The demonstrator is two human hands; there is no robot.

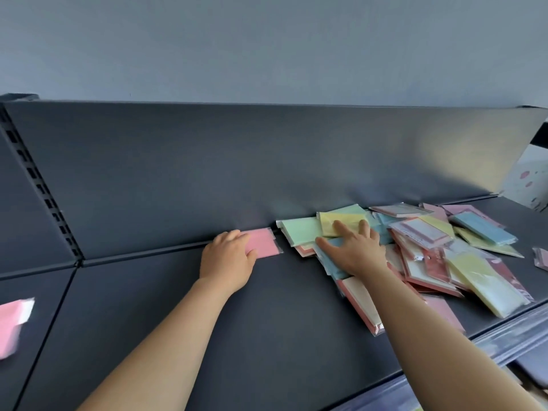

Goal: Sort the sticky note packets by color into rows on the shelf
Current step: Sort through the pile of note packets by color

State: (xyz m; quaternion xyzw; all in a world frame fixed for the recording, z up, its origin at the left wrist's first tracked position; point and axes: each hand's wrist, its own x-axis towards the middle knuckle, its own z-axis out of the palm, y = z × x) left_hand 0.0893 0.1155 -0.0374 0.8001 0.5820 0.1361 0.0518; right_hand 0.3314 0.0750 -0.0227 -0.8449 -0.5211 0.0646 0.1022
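Barely begun: on the dark shelf (178, 321), a blurred pink packet (12, 324) lies at the far left edge, while the left hand (226, 256) curls its fingers over a lone pink packet (265, 243) against the back panel (207, 173). Further right, the right hand (353, 250) presses wide-spread fingers on a yellow packet (344, 222) atop the mixed heap (430, 262), which looks almost wholly unsorted.

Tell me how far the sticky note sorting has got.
Barely started. Done: no full row yet. In hand: left hand holds a pink packet at the back panel; right hand lies spread on the pile. Left: almost everything; pink, yellow, green and blue packets lie mixed there.
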